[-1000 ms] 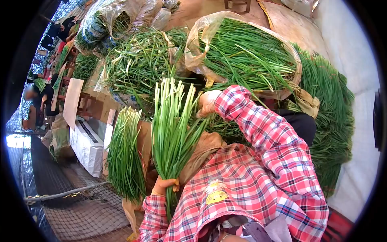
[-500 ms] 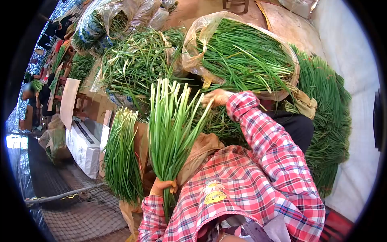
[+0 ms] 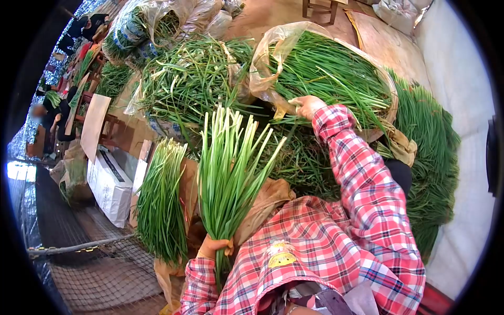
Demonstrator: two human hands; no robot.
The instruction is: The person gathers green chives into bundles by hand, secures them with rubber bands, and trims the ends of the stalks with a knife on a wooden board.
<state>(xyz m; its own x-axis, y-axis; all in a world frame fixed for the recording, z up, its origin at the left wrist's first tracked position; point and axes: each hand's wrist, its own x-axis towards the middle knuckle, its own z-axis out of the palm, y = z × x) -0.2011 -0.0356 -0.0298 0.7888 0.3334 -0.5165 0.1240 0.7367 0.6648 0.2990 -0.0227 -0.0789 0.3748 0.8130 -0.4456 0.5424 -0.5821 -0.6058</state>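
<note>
My left hand (image 3: pixel 215 245) is wrapped round the lower, leafy part of a fanned bunch of garlic chives (image 3: pixel 231 173), pale stem ends pointing up. My right hand (image 3: pixel 310 107) is at the near left edge of a plastic-lined basket (image 3: pixel 391 100) heaped with loose garlic chives (image 3: pixel 331 68). Its fingers are drawn together; whatever they pinch, if anything, is too small to make out. Left of the held bunch stands a thicker upright bundle of garlic chives (image 3: pixel 161 205). Below my right hand lie tangled green leaves (image 3: pixel 304 163).
A heap of mixed green leaves (image 3: pixel 194 79) lies left of the basket. Long rows of chives (image 3: pixel 430 152) line the white wall sheet (image 3: pixel 451 68) at right. A white box (image 3: pixel 109 189) and netting (image 3: pixel 105 275) are at left. Other people sit far left.
My right hand has moved away from the held bunch's pale ends, up and right to the basket's edge. The left hand keeps its hold on the bunch. The view has shifted slightly.
</note>
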